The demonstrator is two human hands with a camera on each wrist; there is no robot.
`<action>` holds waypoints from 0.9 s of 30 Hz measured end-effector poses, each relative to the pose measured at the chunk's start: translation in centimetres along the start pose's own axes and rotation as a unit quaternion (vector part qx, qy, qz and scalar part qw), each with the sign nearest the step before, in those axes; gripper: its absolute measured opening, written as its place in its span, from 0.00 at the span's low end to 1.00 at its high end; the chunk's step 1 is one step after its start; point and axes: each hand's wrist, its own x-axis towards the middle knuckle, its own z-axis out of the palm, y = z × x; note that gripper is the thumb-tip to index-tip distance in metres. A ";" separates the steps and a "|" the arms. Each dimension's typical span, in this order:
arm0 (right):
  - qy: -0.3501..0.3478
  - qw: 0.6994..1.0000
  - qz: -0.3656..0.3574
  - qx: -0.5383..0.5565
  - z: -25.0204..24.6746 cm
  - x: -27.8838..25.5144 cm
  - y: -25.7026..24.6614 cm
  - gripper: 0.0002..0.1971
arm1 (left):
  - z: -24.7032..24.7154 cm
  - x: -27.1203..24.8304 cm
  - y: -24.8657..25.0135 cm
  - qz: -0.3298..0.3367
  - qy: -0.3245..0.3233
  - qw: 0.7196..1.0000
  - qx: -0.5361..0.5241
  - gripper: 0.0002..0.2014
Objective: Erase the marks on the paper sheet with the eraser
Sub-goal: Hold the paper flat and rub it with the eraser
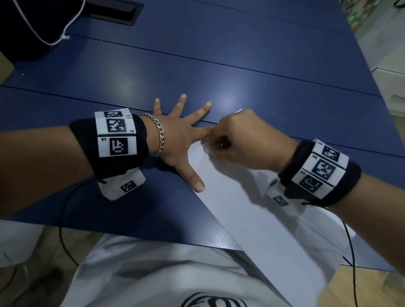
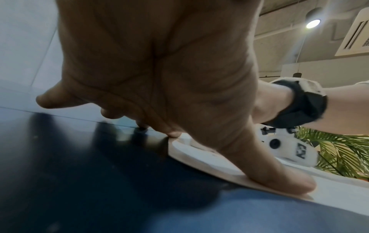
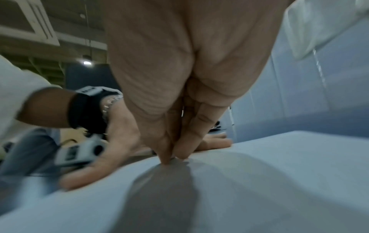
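A white paper sheet (image 1: 252, 213) lies slantwise on the blue table (image 1: 224, 61), its near end hanging over the front edge. My left hand (image 1: 174, 138) is spread flat at the sheet's upper left, with the thumb (image 2: 279, 178) and index finger pressing its edge. My right hand (image 1: 241, 141) is curled over the sheet's far corner, its fingertips (image 3: 165, 159) pinched together and pushed down on the paper (image 3: 279, 181). The eraser is almost wholly hidden inside that pinch. No marks show on the visible paper.
A black bag with a white cord (image 1: 21, 17) sits at the far left, beside a black cable slot (image 1: 115, 10) in the table. A white cabinet (image 1: 399, 92) stands past the table's right edge. Thin cables hang from both wrists.
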 end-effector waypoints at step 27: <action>-0.003 0.984 0.144 0.109 -0.2 -15.7 1.4 0.06 | 1.1 -2.4 -0.4 0.046 0.049 0.996 -0.050 0.64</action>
